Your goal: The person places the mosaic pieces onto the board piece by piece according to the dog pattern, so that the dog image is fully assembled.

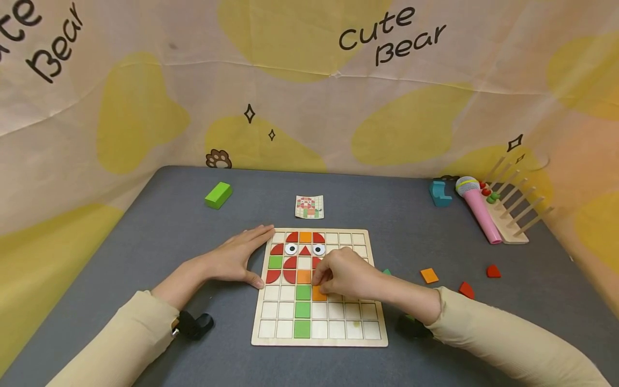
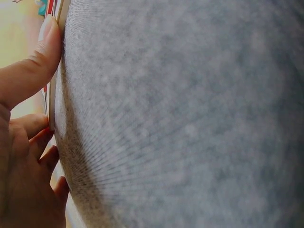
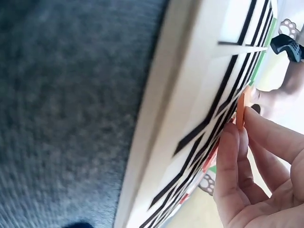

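A wooden grid board [image 1: 335, 310] lies on the table with red, green and orange pieces and two round eye pieces [image 1: 290, 249] in its squares. My left hand [image 1: 231, 256] rests at the board's left edge, fingers extended toward its top corner and thumb lower along the side. My right hand [image 1: 350, 275] reaches over the board from the right. Between thumb and fingers it pinches an orange square tile [image 3: 241, 107], low over the grid, beside the column of green squares [image 1: 302, 309]. The right hand hides part of the board's right half.
A small picture card [image 1: 309, 207] lies behind the board. Right of it are an orange tile [image 1: 429, 276] and red pieces [image 1: 494, 271]. Farther back stand a blue block [image 1: 440, 193], a pink microphone [image 1: 481, 215] and a pegged wooden stand [image 1: 519, 234]. A green block [image 1: 218, 195] lies back left.
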### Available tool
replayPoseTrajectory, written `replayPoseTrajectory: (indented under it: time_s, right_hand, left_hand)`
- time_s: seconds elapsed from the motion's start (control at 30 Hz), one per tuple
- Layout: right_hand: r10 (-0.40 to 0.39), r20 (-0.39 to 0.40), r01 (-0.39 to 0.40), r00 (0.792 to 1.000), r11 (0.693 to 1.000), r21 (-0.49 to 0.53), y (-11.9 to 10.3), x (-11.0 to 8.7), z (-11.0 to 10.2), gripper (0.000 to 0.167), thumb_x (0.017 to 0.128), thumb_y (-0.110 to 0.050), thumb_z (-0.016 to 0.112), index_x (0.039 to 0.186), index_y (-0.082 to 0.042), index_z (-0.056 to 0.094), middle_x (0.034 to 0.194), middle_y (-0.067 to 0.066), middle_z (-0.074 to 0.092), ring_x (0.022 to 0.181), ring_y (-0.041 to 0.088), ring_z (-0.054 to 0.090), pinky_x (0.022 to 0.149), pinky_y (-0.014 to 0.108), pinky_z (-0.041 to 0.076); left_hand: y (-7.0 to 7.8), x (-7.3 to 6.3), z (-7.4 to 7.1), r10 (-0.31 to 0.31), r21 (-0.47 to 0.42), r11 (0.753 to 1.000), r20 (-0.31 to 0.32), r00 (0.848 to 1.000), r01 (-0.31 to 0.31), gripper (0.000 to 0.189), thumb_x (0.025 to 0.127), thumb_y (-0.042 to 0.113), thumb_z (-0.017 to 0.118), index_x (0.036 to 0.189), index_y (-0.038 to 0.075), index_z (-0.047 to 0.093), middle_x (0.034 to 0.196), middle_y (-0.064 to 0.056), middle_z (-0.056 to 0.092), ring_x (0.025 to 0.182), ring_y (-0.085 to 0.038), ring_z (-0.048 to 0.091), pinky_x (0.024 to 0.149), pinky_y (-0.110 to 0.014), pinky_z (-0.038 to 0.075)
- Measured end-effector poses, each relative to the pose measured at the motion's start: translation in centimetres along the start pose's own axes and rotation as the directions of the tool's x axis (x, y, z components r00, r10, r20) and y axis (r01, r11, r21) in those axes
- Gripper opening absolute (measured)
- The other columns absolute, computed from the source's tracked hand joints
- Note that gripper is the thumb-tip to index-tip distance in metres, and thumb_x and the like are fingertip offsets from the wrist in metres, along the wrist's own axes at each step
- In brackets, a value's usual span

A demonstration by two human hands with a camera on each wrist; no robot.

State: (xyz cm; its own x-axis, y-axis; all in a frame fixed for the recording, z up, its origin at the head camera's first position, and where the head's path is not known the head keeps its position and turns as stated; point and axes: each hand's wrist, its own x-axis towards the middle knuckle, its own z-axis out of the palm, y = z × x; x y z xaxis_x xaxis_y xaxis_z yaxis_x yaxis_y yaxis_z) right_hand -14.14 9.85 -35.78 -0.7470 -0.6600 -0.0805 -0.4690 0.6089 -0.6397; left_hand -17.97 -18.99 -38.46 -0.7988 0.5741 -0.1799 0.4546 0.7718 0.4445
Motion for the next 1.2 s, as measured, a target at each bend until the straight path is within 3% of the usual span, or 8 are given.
replayPoseTrajectory:
  time_s: [0.57,0.9,1.2]
  right_hand:
    - [-0.009,-0.025,0.008,1.0,0.999,-0.047,0.4,-0.3,0.1,0.01,0.078,-0.003,0.078,0.084,-0.012,0.077,0.075,-0.006,0.072,0.067,-0.002,0.057,0.064,0.014,0.049]
    - [0.036,-0.092,-0.044,0.995,0.996,-0.082,1.8,-2.5,-2.9,0.013,0.08,-0.006,0.078,0.09,-0.015,0.077,0.082,-0.007,0.073,0.072,0.001,0.059,0.065,0.016,0.049]
    - [0.053,-0.061,-0.055,0.997,0.998,-0.027,5.2,-5.0,-5.2,0.015,0.082,-0.007,0.077,0.096,-0.013,0.076,0.09,-0.002,0.074,0.073,0.001,0.059,0.065,0.017,0.053]
  left_hand:
    - [-0.1,0.0,0.1,0.009,0.003,1.0,-0.014,1.0,-0.009,0.117,0.067,0.049,0.086,0.157,0.008,0.025,0.166,-0.012,0.023,0.154,-0.039,0.02,0.122,-0.063,0.019]
    - [-0.1,0.1,0.0,-0.002,-0.003,1.0,-0.003,1.0,0.002,0.117,0.067,0.047,0.086,0.158,0.01,0.023,0.167,-0.009,0.02,0.155,-0.036,0.017,0.124,-0.061,0.017]
    - [-0.1,0.0,0.1,0.006,-0.01,1.0,-0.01,1.0,-0.006,0.116,0.068,0.049,0.086,0.157,0.009,0.024,0.166,-0.011,0.022,0.154,-0.038,0.019,0.122,-0.063,0.018]
